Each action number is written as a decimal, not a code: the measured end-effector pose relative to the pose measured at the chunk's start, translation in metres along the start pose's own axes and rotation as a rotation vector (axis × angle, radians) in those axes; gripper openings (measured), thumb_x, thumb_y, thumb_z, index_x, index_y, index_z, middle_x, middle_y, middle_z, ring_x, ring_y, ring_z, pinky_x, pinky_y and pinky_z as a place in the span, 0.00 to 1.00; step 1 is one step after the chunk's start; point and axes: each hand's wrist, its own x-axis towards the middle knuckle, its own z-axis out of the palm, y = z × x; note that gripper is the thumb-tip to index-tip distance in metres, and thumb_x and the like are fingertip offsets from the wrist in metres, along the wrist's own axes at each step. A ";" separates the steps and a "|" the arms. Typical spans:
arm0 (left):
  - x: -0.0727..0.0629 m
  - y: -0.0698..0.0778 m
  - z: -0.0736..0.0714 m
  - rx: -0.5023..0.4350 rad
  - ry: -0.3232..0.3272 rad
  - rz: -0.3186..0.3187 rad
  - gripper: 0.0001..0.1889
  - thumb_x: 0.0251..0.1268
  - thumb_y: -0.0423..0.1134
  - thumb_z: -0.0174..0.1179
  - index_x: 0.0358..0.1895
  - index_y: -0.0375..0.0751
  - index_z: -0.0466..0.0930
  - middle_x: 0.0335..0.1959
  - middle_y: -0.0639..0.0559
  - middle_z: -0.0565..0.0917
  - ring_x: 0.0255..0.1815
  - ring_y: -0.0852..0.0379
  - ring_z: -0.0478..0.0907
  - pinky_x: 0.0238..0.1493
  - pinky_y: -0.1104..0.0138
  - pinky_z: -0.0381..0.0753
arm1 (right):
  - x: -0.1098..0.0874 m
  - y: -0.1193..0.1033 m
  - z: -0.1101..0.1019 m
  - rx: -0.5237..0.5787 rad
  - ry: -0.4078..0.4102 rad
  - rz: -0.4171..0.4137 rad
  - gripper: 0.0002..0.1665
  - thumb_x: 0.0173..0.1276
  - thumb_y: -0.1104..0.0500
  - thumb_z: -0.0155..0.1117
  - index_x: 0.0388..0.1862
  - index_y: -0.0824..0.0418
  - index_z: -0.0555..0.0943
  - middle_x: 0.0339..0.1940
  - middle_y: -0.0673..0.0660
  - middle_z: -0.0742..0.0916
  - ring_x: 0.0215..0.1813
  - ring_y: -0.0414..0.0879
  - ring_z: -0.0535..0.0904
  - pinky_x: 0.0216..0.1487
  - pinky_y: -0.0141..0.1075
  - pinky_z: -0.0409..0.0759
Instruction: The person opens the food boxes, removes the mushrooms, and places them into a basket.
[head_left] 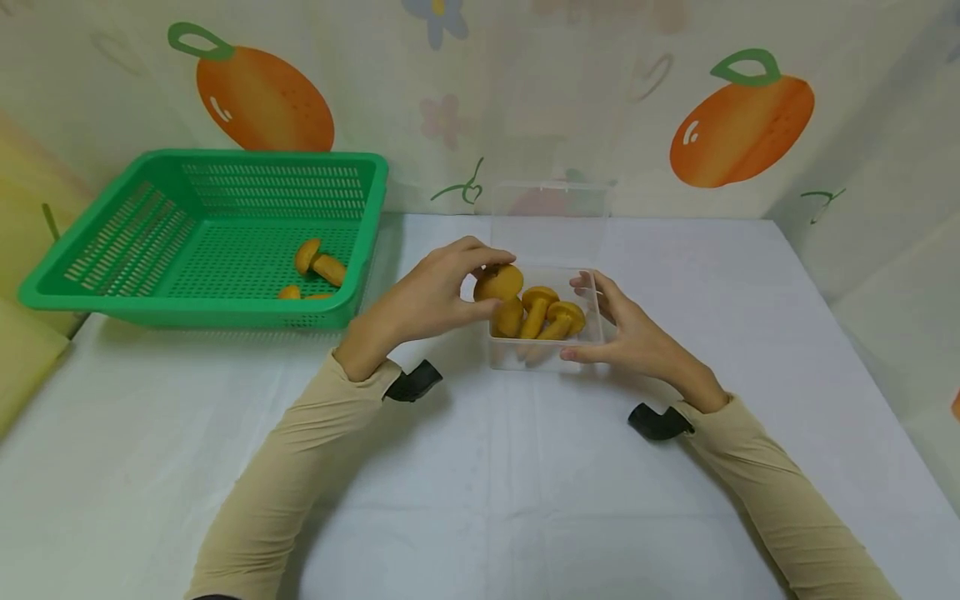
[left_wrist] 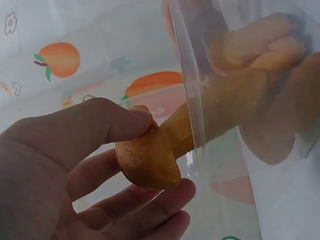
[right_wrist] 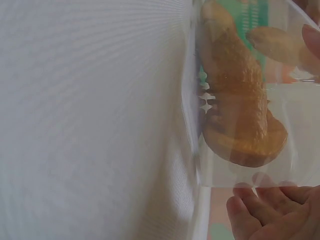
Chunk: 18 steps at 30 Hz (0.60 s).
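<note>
My left hand [head_left: 431, 292] grips a yellow-brown mushroom [head_left: 498, 283] by its cap, at the left side of a clear plastic box [head_left: 546, 353]. In the left wrist view the thumb lies on the cap [left_wrist: 149, 157], and the stem reaches past the box's edge. Several more mushrooms [head_left: 538, 308] lie inside the box, caps pointing mostly away from me. My right hand [head_left: 637, 337] holds the box at its right end, thumb along the near wall and fingers by the far right corner. Through the clear wall in the right wrist view shows one mushroom [right_wrist: 240, 100].
A green plastic basket [head_left: 371, 225] stands at the back left with a few mushrooms [head_left: 318, 262] in its right part. The box's clear lid [head_left: 549, 221] stands raised at the back. A white cloth covers the table [head_left: 525, 500]; a fruit-printed curtain [head_left: 570, 100] hangs behind.
</note>
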 end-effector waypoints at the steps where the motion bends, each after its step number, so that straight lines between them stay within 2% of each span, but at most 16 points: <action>1: -0.001 -0.001 -0.001 -0.005 0.001 0.001 0.26 0.62 0.36 0.63 0.65 0.38 0.75 0.54 0.46 0.79 0.51 0.52 0.76 0.51 0.62 0.78 | 0.000 0.000 0.000 0.001 0.000 -0.002 0.58 0.56 0.52 0.79 0.77 0.57 0.53 0.76 0.59 0.65 0.80 0.55 0.56 0.79 0.57 0.52; 7: -0.005 -0.004 -0.005 -0.035 -0.003 -0.002 0.26 0.62 0.35 0.65 0.64 0.37 0.74 0.57 0.45 0.77 0.53 0.50 0.77 0.54 0.61 0.79 | -0.001 0.000 0.000 0.002 0.002 -0.002 0.60 0.55 0.52 0.79 0.78 0.58 0.52 0.77 0.59 0.64 0.80 0.55 0.56 0.79 0.57 0.52; 14: -0.010 -0.007 -0.007 -0.121 -0.027 -0.028 0.23 0.61 0.33 0.66 0.58 0.37 0.70 0.55 0.46 0.78 0.47 0.52 0.79 0.53 0.63 0.79 | -0.001 0.000 0.001 -0.007 0.001 0.003 0.61 0.55 0.51 0.79 0.78 0.58 0.51 0.77 0.59 0.64 0.81 0.55 0.55 0.79 0.58 0.52; 18: -0.013 -0.009 -0.007 -0.139 -0.055 -0.023 0.24 0.62 0.33 0.64 0.60 0.38 0.69 0.52 0.47 0.80 0.45 0.54 0.80 0.52 0.63 0.81 | -0.002 0.000 0.002 -0.005 0.002 0.003 0.61 0.55 0.51 0.79 0.78 0.57 0.51 0.77 0.58 0.64 0.81 0.55 0.56 0.79 0.58 0.52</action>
